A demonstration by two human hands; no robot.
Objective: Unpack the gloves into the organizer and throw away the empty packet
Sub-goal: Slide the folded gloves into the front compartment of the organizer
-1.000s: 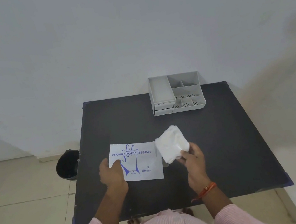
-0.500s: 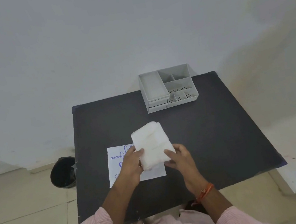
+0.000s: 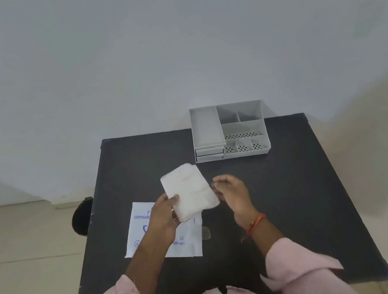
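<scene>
Against a plain white wall, a black counter (image 3: 284,196) holds an empty grey organizer (image 3: 229,131) at the back, while the left hand (image 3: 162,212) grips the unpacked glove stack (image 3: 190,193), the right hand (image 3: 233,191) hovers loosely open beside it, and the flat packet (image 3: 137,232) awaits the bin (image 3: 81,215).

At the frame's centre the bench (image 3: 284,196) is matte black with bluish corner pieces. The folded stack of gloves (image 3: 190,193) is milky white. The packet (image 3: 185,244) below it is white with blue lettering and a blue emblem. In the upper right, the organizer (image 3: 228,130) is pale grey, its front compartments dotted with small holes. The sleeves (image 3: 298,267) show fine pink-and-white stripes. An orange-red thread bracelet (image 3: 257,223) circles one wrist. At the left, the bin (image 3: 81,215) is black on beige floor tiles (image 3: 23,262).
</scene>
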